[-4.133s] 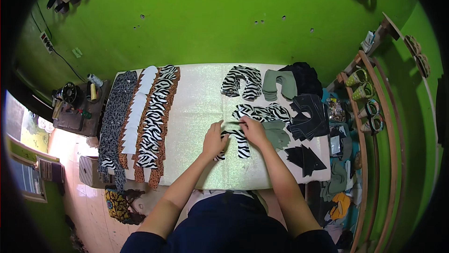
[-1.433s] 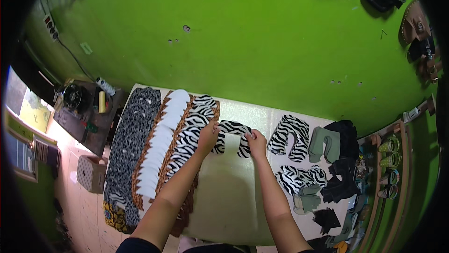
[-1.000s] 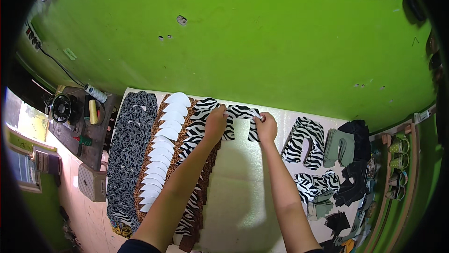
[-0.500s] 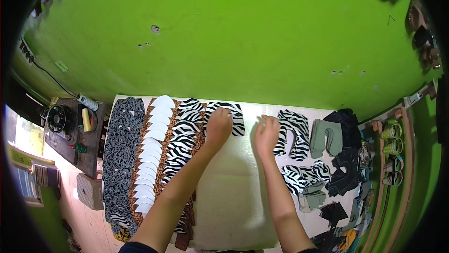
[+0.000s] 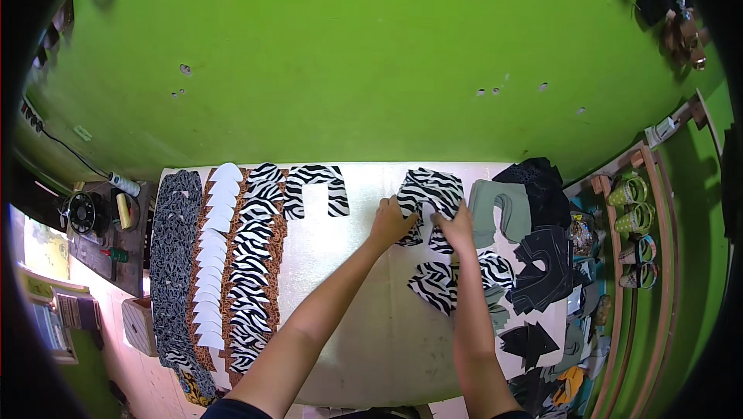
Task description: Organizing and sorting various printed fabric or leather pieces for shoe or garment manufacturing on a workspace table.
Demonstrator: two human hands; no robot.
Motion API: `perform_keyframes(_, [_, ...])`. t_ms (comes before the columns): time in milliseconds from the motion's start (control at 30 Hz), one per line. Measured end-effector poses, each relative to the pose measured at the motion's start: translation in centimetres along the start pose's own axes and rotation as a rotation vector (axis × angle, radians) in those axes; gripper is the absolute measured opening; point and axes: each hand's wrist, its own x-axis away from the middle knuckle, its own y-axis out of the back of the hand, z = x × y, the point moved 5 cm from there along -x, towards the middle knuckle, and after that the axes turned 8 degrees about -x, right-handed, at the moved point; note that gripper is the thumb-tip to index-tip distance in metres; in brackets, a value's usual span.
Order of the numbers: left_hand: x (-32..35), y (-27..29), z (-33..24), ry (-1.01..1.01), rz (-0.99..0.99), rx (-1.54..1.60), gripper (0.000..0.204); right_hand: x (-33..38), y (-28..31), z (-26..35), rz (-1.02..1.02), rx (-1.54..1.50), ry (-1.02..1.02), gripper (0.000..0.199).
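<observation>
My left hand [image 5: 393,222] and my right hand [image 5: 455,229] grip the two lower arms of a U-shaped zebra-print material piece [image 5: 431,187], one on each side. Whether it is one layer or several I cannot tell. Another U-shaped zebra-print piece [image 5: 336,185] lies flat by itself at the far edge of the table, left of my hands. More zebra-print pieces [image 5: 435,283] lie beneath my right forearm, which partly hides them. Just right of my right hand are curved grey-green pieces [image 5: 485,204].
Overlapping rows fill the left side: zebra-print pieces [image 5: 251,264], white rounded pieces [image 5: 210,260] and grey patterned material [image 5: 174,264]. Black cut pieces [image 5: 546,268] lie at right. A wooden rack [image 5: 617,264] holds sandals [image 5: 635,219]. A green wall [image 5: 333,63] stands behind the table [image 5: 340,326].
My left hand has left the zebra-print piece at the far edge and moved right. Both hands now hold the zebra-print piece on the right. The view has shifted to the right.
</observation>
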Motion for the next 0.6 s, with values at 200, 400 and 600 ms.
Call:
perform_keyframes(200, [-1.8, -1.7, 1.5, 0.159, -0.079, 0.031, 0.072, -1.5, -0.5, -0.6, 0.125, 0.025, -0.194, 0.108])
perform_keyframes(400, [-3.3, -2.8, 3.0, 0.289, 0.058, 0.113, 0.069, -3.3, -0.9, -2.4, 0.152, -0.055, -0.309, 0.081])
perform_keyframes(600, [-2.2, -2.1, 3.6, 0.235, -0.064, 0.238, 0.052, -2.2, -1.0, -0.4, 0.318, -0.275, -0.249, 0.068])
